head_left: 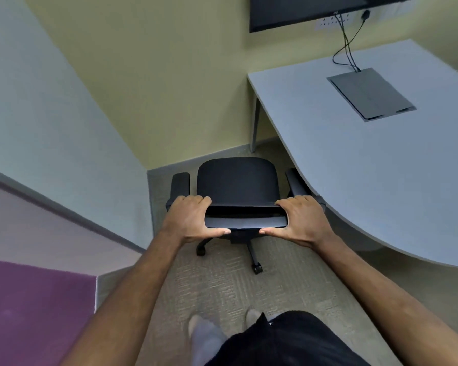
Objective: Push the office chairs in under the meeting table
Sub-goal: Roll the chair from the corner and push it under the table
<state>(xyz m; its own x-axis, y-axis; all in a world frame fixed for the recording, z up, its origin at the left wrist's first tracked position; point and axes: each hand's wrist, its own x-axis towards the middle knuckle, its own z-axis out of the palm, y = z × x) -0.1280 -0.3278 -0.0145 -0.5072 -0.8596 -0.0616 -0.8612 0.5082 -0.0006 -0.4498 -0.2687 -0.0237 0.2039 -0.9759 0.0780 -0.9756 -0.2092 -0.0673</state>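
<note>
A black office chair [237,182] with armrests and castors stands on the carpet in front of me, its seat facing the far wall. My left hand [192,219] grips the left end of its backrest top, fingers over the front and thumb behind. My right hand [300,220] grips the right end the same way. The grey meeting table [381,175] lies to the right. Its curved edge overlaps the chair's right armrest [296,182]; the rest of the chair stands outside the table.
A yellow wall stands close behind the chair and a pale partition [50,128] closes the left side. A grey cable box [372,95] sits in the tabletop, with cables running up to a dark wall screen [302,11]. A table leg [255,125] stands near the wall.
</note>
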